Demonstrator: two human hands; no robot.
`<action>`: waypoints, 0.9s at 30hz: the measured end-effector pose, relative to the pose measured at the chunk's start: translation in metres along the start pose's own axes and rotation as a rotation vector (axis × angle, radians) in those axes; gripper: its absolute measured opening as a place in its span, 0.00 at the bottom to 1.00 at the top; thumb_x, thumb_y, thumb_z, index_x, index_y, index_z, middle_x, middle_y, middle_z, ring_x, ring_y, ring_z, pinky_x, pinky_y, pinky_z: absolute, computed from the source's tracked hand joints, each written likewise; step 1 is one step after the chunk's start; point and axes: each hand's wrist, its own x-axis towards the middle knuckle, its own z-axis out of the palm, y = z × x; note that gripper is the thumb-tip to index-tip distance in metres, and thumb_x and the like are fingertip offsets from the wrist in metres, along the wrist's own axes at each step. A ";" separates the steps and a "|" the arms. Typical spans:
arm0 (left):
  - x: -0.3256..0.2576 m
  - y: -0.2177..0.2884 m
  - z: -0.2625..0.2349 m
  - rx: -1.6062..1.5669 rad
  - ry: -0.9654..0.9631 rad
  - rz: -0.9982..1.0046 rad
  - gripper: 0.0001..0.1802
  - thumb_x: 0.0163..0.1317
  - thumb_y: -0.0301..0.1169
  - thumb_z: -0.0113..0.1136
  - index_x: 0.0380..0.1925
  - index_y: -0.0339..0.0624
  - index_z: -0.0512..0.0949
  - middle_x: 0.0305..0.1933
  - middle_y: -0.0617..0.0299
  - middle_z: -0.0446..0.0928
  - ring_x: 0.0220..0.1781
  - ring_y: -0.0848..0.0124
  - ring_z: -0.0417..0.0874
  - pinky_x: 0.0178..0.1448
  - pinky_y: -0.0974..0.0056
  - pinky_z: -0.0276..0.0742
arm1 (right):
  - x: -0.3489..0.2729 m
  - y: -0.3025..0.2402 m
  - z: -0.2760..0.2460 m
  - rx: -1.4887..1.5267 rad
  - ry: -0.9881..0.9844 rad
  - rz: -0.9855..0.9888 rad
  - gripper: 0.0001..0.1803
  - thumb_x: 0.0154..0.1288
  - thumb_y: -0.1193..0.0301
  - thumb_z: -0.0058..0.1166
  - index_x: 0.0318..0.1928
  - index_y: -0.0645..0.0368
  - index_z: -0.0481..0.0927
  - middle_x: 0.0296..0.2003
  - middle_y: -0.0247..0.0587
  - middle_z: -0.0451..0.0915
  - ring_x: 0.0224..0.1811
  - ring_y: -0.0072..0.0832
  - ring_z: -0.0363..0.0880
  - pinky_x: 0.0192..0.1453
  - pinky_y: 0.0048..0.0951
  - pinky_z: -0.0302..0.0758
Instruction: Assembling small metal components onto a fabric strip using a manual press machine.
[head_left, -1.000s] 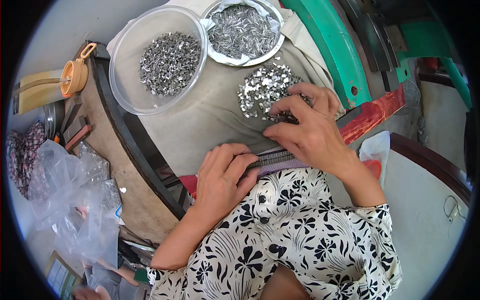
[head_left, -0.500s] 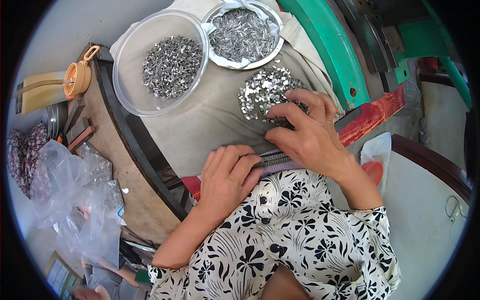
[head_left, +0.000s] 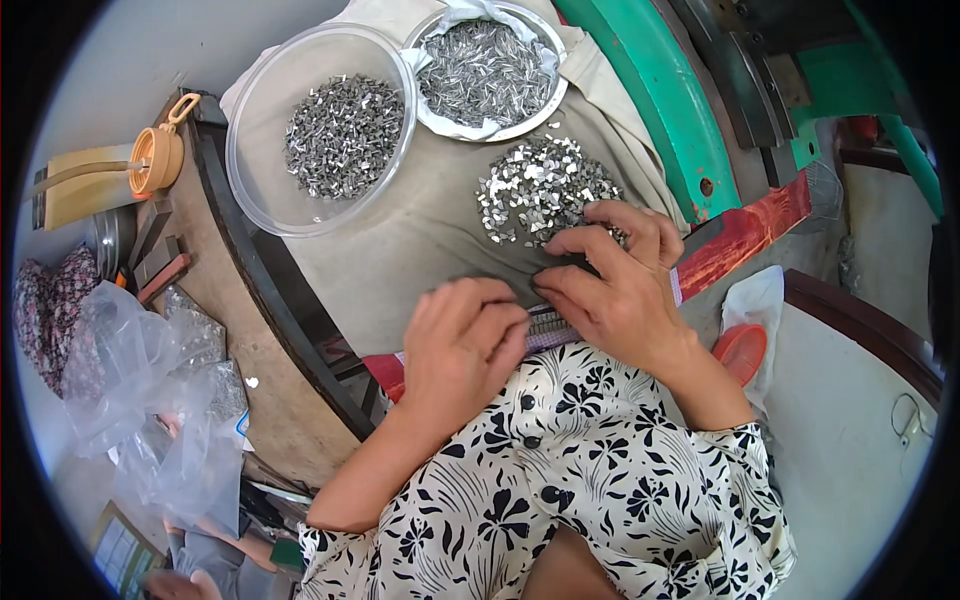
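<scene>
A heap of small shiny metal pieces (head_left: pixel 535 185) lies on the grey-brown cloth (head_left: pixel 370 280) in front of me. Close to my body, a narrow ridged metal strip (head_left: pixel 548 323) lies along the cloth's near edge. My left hand (head_left: pixel 462 340) is at the strip's left end, fingers bent and bunched with the thumb; what they hold, if anything, is hidden. Above the strip, my right hand (head_left: pixel 630 295) has its thumb and forefinger pressed together, and its other fingers curl by the heap's near edge. Anything in that pinch is too small to make out.
A clear plastic bowl (head_left: pixel 243 175) of short metal bits stands at the far left, beside a cloth-lined metal dish (head_left: pixel 530 125) of thin slivers. Green machinery (head_left: pixel 660 100) borders the right. Plastic bags (head_left: pixel 160 400) and an orange cup-like part (head_left: pixel 157 160) are on the left.
My right hand has drawn back from the heap toward the strip, thumb and forefinger now together. My left hand has lifted slightly at the strip's left end.
</scene>
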 end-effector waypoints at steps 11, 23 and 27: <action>0.017 -0.009 -0.009 0.078 0.033 -0.151 0.08 0.52 0.24 0.70 0.32 0.41 0.81 0.43 0.61 0.77 0.43 0.59 0.77 0.46 0.57 0.74 | 0.012 -0.005 0.005 0.012 -0.004 0.068 0.07 0.49 0.69 0.69 0.31 0.46 0.84 0.46 0.22 0.80 0.60 0.38 0.70 0.62 0.45 0.54; 0.013 -0.011 -0.006 0.122 0.037 -0.114 0.09 0.53 0.20 0.69 0.34 0.37 0.80 0.43 0.57 0.77 0.43 0.56 0.78 0.47 0.58 0.75 | -0.024 -0.006 -0.012 0.075 -0.010 0.089 0.10 0.48 0.63 0.71 0.35 0.39 0.88 0.45 0.19 0.80 0.60 0.39 0.68 0.62 0.44 0.54; 0.008 -0.010 -0.009 0.103 0.046 -0.079 0.10 0.53 0.19 0.68 0.35 0.37 0.79 0.43 0.55 0.77 0.41 0.55 0.78 0.46 0.57 0.75 | 0.011 0.003 -0.006 -0.018 0.058 0.040 0.13 0.48 0.67 0.71 0.38 0.42 0.89 0.45 0.23 0.81 0.60 0.39 0.68 0.62 0.43 0.56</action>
